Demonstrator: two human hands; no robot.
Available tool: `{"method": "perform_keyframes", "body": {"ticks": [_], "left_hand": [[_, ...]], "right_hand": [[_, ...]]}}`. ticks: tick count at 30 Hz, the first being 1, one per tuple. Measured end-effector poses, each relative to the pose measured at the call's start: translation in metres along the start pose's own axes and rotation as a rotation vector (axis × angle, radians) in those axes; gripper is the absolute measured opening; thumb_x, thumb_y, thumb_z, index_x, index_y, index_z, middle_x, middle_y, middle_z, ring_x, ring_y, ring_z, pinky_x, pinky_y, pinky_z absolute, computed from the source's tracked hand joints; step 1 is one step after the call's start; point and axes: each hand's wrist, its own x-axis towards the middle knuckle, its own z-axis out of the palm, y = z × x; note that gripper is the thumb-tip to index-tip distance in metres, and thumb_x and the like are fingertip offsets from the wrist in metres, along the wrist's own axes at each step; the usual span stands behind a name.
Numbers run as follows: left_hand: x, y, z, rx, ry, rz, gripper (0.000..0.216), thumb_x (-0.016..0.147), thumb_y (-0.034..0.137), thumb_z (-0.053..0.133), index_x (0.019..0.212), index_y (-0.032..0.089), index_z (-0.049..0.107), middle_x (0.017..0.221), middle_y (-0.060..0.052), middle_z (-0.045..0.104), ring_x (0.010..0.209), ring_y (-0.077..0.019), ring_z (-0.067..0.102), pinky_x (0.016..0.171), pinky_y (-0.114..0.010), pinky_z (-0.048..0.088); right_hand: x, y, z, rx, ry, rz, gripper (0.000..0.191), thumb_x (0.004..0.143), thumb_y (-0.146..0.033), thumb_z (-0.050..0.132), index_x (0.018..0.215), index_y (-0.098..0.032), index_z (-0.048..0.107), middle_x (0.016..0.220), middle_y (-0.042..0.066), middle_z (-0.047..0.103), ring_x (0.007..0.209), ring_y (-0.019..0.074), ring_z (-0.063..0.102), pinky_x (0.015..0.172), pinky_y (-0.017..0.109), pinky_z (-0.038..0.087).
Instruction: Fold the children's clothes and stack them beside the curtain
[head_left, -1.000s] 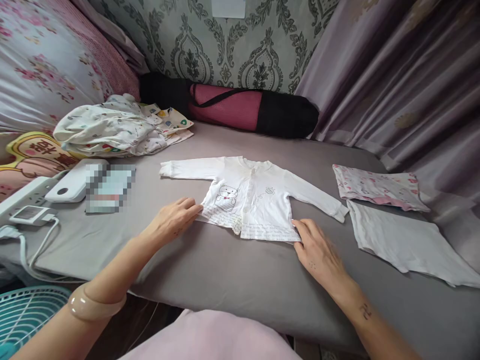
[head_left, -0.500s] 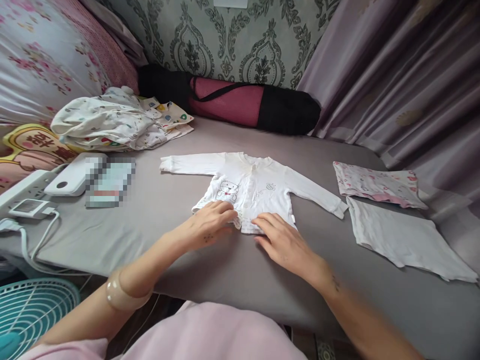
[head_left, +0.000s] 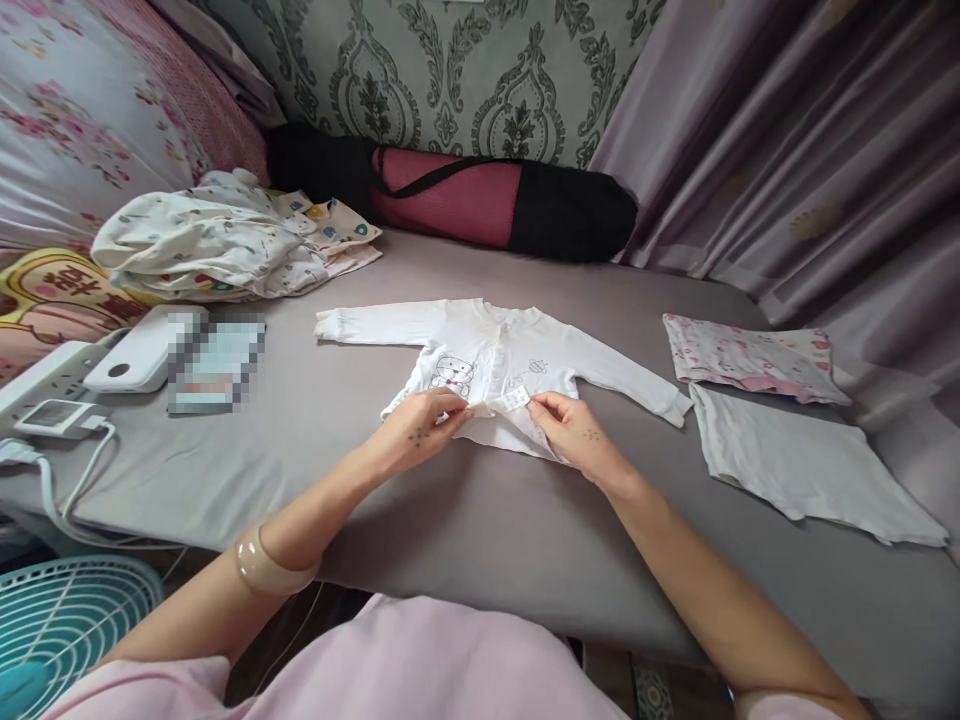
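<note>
1. Head view: the shirt (head_left: 491, 345) lies mid-scene on the grey sheet (head_left: 480, 530), sleeves spread left and right, its near edge gathered up between the hands.
2. The left hand (head_left: 421, 425) has its grip clamped on that edge near the front opening; the right hand (head_left: 576, 432) pinches it farther right.
3. Uneven pulling could skew the front; a loose pinch could let the thin fabric slip.
4. The right cuff sits close by the white cloth (head_left: 814, 465), so a rightward tug might ruck both.
</note>
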Motion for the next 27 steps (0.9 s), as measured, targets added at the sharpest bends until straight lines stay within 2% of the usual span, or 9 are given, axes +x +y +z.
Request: {"method": "perform_keyframes", "body": {"ticks": [4, 8, 10, 14, 19, 21, 24, 25, 27], "left_hand": [[-0.004, 0.009, 0.008, 0.073, 0.081, 0.09, 0.032, 0.101, 0.035, 0.042, 0.091, 0.02, 0.068, 0.097, -0.007, 0.066, 0.086, -0.0176, 0.06, 0.071, -0.027, 0.044], [-0.009, 0.014, 0.023, 0.266, 0.019, 0.166, 0.034, 0.103, 0.032, 0.037, 0.097, 0.019, 0.068, 0.096, -0.008, 0.066, 0.09, -0.0201, 0.061, 0.078, -0.032, 0.047], [-0.012, 0.016, 0.029, 0.36, -0.019, 0.181, 0.034, 0.103, 0.03, 0.035, 0.1, 0.019, 0.067, 0.094, -0.008, 0.066, 0.088, -0.0206, 0.06, 0.078, -0.034, 0.048], [-0.021, 0.021, 0.032, 0.451, -0.068, 0.223, 0.033, 0.103, 0.027, 0.034, 0.102, 0.019, 0.066, 0.093, -0.008, 0.067, 0.088, -0.0218, 0.061, 0.077, -0.035, 0.05], [-0.036, 0.019, 0.021, 0.25, -0.036, 0.312, 0.029, 0.102, 0.03, 0.04, 0.101, 0.021, 0.067, 0.1, -0.007, 0.069, 0.095, -0.0194, 0.064, 0.086, -0.032, 0.051], [-0.04, 0.01, 0.013, 0.185, 0.066, 0.235, 0.027, 0.101, 0.031, 0.042, 0.102, 0.021, 0.067, 0.103, -0.006, 0.069, 0.095, -0.0186, 0.065, 0.087, -0.031, 0.05], [-0.045, -0.011, 0.001, 0.236, 0.297, 0.007, 0.023, 0.098, 0.028, 0.044, 0.109, 0.021, 0.064, 0.11, -0.008, 0.067, 0.098, -0.0218, 0.061, 0.088, -0.036, 0.049], [-0.046, -0.018, -0.003, 0.265, 0.337, -0.067, 0.025, 0.096, 0.026, 0.046, 0.114, 0.022, 0.062, 0.112, -0.008, 0.065, 0.099, -0.0231, 0.06, 0.088, -0.038, 0.049], [-0.049, -0.031, -0.007, 0.285, 0.326, -0.188, 0.035, 0.088, 0.02, 0.047, 0.122, 0.022, 0.057, 0.112, -0.008, 0.063, 0.098, -0.0241, 0.058, 0.088, -0.039, 0.049]], "right_hand": [[-0.001, -0.012, -0.007, -0.021, 0.048, -0.057, 0.033, 0.087, -0.047, 0.054, 0.086, -0.017, 0.067, 0.073, 0.0, 0.062, 0.063, 0.0131, 0.053, 0.06, 0.025, 0.041], [-0.009, -0.017, -0.002, -0.157, 0.052, -0.119, 0.028, 0.091, -0.042, 0.053, 0.089, -0.019, 0.068, 0.073, -0.001, 0.064, 0.062, 0.0128, 0.055, 0.059, 0.025, 0.042], [-0.014, -0.017, 0.003, -0.241, 0.024, -0.183, 0.024, 0.094, -0.036, 0.051, 0.093, -0.02, 0.069, 0.081, 0.0, 0.068, 0.068, 0.0133, 0.059, 0.065, 0.025, 0.045], [-0.024, -0.018, 0.008, -0.431, -0.163, -0.309, 0.025, 0.098, -0.024, 0.046, 0.107, -0.021, 0.069, 0.101, 0.004, 0.069, 0.093, 0.0165, 0.063, 0.082, 0.027, 0.046], [-0.026, -0.028, -0.001, -0.592, -0.386, -0.352, 0.025, 0.099, -0.025, 0.049, 0.111, -0.024, 0.07, 0.098, 0.004, 0.065, 0.092, 0.0164, 0.062, 0.079, 0.027, 0.044], [-0.022, -0.033, -0.005, -0.599, -0.424, -0.337, 0.022, 0.098, -0.027, 0.05, 0.101, -0.024, 0.072, 0.093, 0.002, 0.064, 0.085, 0.0148, 0.061, 0.073, 0.026, 0.043], [-0.005, -0.039, -0.003, -0.558, -0.437, -0.335, 0.03, 0.098, -0.027, 0.048, 0.08, -0.022, 0.071, 0.08, 0.0, 0.063, 0.074, 0.0132, 0.058, 0.068, 0.026, 0.04], [0.004, -0.041, 0.001, -0.526, -0.407, -0.343, 0.032, 0.099, -0.026, 0.045, 0.08, -0.021, 0.07, 0.08, 0.0, 0.064, 0.074, 0.0135, 0.058, 0.069, 0.026, 0.041], [0.026, -0.043, 0.013, -0.455, -0.309, -0.368, 0.032, 0.1, -0.024, 0.039, 0.093, -0.021, 0.07, 0.093, 0.003, 0.067, 0.086, 0.0154, 0.061, 0.077, 0.027, 0.044]]}}
